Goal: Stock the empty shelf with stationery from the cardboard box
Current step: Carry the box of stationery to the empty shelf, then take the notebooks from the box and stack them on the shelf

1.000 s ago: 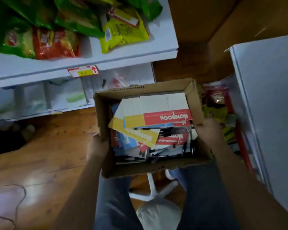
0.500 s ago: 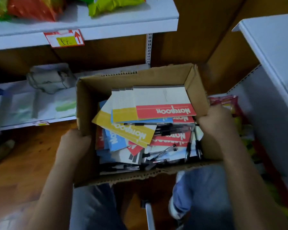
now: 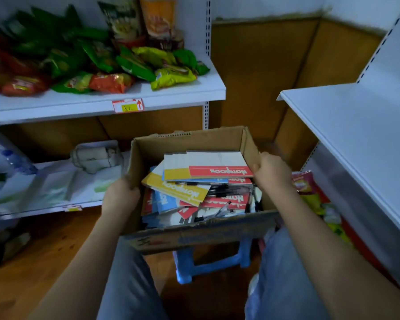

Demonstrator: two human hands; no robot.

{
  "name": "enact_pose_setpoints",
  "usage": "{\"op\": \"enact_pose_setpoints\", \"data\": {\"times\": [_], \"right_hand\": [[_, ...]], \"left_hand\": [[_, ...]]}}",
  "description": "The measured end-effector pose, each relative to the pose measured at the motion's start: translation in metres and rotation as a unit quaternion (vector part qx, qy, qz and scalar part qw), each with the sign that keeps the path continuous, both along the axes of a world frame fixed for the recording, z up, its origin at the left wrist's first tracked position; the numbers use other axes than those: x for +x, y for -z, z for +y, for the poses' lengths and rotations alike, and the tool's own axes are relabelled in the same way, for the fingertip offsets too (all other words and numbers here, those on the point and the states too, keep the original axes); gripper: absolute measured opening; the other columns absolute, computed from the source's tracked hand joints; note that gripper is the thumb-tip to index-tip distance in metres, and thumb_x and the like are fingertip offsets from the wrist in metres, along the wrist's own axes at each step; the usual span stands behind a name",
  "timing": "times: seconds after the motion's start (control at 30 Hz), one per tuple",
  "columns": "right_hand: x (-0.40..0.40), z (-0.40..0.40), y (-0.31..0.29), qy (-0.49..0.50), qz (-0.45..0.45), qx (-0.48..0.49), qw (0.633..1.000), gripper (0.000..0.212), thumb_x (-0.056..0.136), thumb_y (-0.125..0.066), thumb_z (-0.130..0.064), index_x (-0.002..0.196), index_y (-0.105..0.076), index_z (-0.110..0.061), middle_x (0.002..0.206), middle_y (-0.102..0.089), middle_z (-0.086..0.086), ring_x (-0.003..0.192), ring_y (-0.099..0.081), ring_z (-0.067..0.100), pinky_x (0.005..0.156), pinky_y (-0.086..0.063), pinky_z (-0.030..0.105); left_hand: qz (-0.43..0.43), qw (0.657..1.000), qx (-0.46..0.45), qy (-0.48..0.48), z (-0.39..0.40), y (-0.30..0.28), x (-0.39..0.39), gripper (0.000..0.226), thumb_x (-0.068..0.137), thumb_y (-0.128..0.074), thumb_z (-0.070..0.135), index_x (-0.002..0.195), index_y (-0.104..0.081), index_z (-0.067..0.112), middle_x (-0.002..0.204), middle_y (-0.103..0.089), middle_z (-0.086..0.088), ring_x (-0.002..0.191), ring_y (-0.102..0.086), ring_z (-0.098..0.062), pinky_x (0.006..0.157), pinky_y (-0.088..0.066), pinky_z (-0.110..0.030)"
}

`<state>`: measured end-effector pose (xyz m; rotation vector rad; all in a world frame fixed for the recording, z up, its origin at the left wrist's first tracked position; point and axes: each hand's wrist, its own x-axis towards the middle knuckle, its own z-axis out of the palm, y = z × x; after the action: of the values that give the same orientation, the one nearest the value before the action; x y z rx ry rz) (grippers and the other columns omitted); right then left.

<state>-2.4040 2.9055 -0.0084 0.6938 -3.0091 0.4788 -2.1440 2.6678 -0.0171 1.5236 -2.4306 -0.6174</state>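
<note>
An open cardboard box (image 3: 201, 234) is held in front of me above my knees. My left hand (image 3: 121, 195) grips its left wall and my right hand (image 3: 271, 170) grips its right wall. Inside lie several notebooks (image 3: 208, 172) with red, yellow and blue bands, and several black pens (image 3: 222, 190) loose among them. To the right stands a bare white shelf (image 3: 346, 125), a little higher than the box.
On the left, a white shelf (image 3: 106, 100) carries several snack packets (image 3: 125, 63), with a lower shelf of pale packs (image 3: 46, 188) beneath. A blue plastic stool (image 3: 213, 259) stands under the box. Red and yellow packets (image 3: 310, 192) lie on the low right shelf. The floor is wood.
The view has tilted up, bringing the snack shelf and the bare right shelf into sight. Both hands keep their grip on the box walls, and the blue stool now shows beneath.
</note>
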Motion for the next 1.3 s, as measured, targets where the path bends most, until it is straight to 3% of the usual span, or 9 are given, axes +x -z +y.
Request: {"op": "enact_pose_setpoints", "data": {"times": [0.13, 0.23, 0.33, 0.5, 0.6, 0.7, 0.93, 1.13, 1.3], "right_hand": [[0.010, -0.001, -0.012, -0.018, 0.114, -0.080, 0.990, 0.033, 0.098, -0.049, -0.037, 0.120, -0.056, -0.013, 0.115, -0.060, 0.006, 0.096, -0.059, 0.021, 0.065, -0.048, 0.031], [0.013, -0.015, -0.024, -0.094, 0.161, -0.095, 0.978, 0.034, 0.099, -0.046, -0.039, 0.122, -0.057, -0.016, 0.117, -0.059, 0.002, 0.104, -0.055, 0.019, 0.072, -0.050, 0.030], [0.006, -0.043, -0.025, -0.208, 0.092, -0.018, 0.974, 0.047, 0.097, -0.049, -0.046, 0.137, -0.048, -0.021, 0.135, -0.053, 0.002, 0.121, -0.050, 0.020, 0.092, -0.049, 0.036], [-0.024, -0.067, 0.018, -0.275, -0.118, 0.192, 0.935, 0.106, 0.077, -0.052, -0.078, 0.156, -0.006, -0.025, 0.163, -0.008, 0.004, 0.147, -0.016, 0.030, 0.117, -0.024, 0.046], [-0.036, -0.070, 0.041, -0.255, -0.196, 0.226, 0.919, 0.119, 0.068, -0.053, -0.085, 0.156, 0.004, -0.029, 0.164, 0.004, 0.005, 0.149, -0.004, 0.031, 0.120, -0.018, 0.049], [-0.038, -0.071, 0.043, -0.264, -0.220, 0.215, 0.914, 0.124, 0.060, -0.053, -0.090, 0.154, 0.007, -0.035, 0.164, 0.007, 0.005, 0.149, -0.001, 0.033, 0.119, -0.018, 0.051], [-0.034, -0.069, 0.041, -0.309, -0.155, 0.205, 0.916, 0.108, 0.072, -0.056, -0.080, 0.156, -0.004, -0.034, 0.163, -0.009, 0.007, 0.146, -0.018, 0.032, 0.116, -0.028, 0.046], [-0.022, -0.062, 0.034, -0.383, -0.037, 0.192, 0.903, 0.084, 0.086, -0.067, -0.043, 0.153, -0.020, -0.027, 0.151, -0.038, 0.002, 0.126, -0.047, 0.023, 0.098, -0.046, 0.037], [-0.024, -0.057, 0.040, -0.348, -0.042, 0.259, 0.900, 0.077, 0.092, -0.058, -0.042, 0.153, -0.015, -0.021, 0.143, -0.044, 0.008, 0.112, -0.056, 0.025, 0.088, -0.053, 0.039]], "left_hand": [[0.052, 0.987, -0.148, 0.036, 0.009, -0.015, 0.007, 0.044, 0.091, -0.058, 0.012, 0.134, -0.050, 0.005, 0.121, -0.053, -0.019, 0.112, -0.051, -0.036, 0.089, -0.046, -0.046], [0.113, 0.972, -0.181, 0.098, 0.016, -0.028, -0.005, 0.040, 0.090, -0.058, 0.011, 0.131, -0.055, 0.010, 0.120, -0.053, -0.014, 0.106, -0.054, -0.033, 0.079, -0.049, -0.043], [0.103, 0.988, -0.051, 0.107, 0.011, -0.021, -0.033, 0.043, 0.094, -0.057, 0.021, 0.137, -0.051, 0.014, 0.122, -0.057, -0.008, 0.102, -0.058, -0.025, 0.078, -0.049, -0.036], [0.037, 0.986, 0.160, 0.041, -0.008, 0.010, -0.067, 0.053, 0.099, -0.053, 0.038, 0.140, -0.043, 0.004, 0.127, -0.057, -0.017, 0.101, -0.056, -0.028, 0.074, -0.039, -0.032], [0.128, 0.946, 0.299, -0.004, -0.013, 0.020, -0.081, 0.066, 0.091, -0.061, 0.046, 0.137, -0.049, 0.000, 0.135, -0.054, -0.016, 0.115, -0.057, -0.032, 0.088, -0.046, -0.034], [0.243, 0.868, 0.430, -0.055, -0.009, 0.029, -0.100, 0.033, 0.093, -0.067, 0.027, 0.112, -0.057, 0.001, 0.104, -0.063, -0.012, 0.086, -0.064, -0.024, 0.084, -0.058, -0.041], [0.233, 0.821, 0.514, -0.085, -0.022, 0.029, -0.105, 0.019, 0.086, -0.075, 0.014, 0.099, -0.060, 0.009, 0.086, -0.065, -0.009, 0.067, -0.064, -0.018, 0.045, -0.053, -0.021], [0.273, 0.829, 0.481, -0.081, -0.025, 0.023, -0.098, 0.029, 0.089, -0.070, 0.010, 0.115, -0.062, 0.001, 0.104, -0.068, -0.016, 0.082, -0.065, -0.024, 0.054, -0.060, -0.029], [0.313, 0.833, 0.438, -0.126, -0.036, 0.005, -0.071, 0.019, 0.092, -0.065, 0.013, 0.110, -0.057, 0.009, 0.099, -0.060, -0.013, 0.081, -0.059, -0.023, 0.058, -0.054, -0.033]]}}
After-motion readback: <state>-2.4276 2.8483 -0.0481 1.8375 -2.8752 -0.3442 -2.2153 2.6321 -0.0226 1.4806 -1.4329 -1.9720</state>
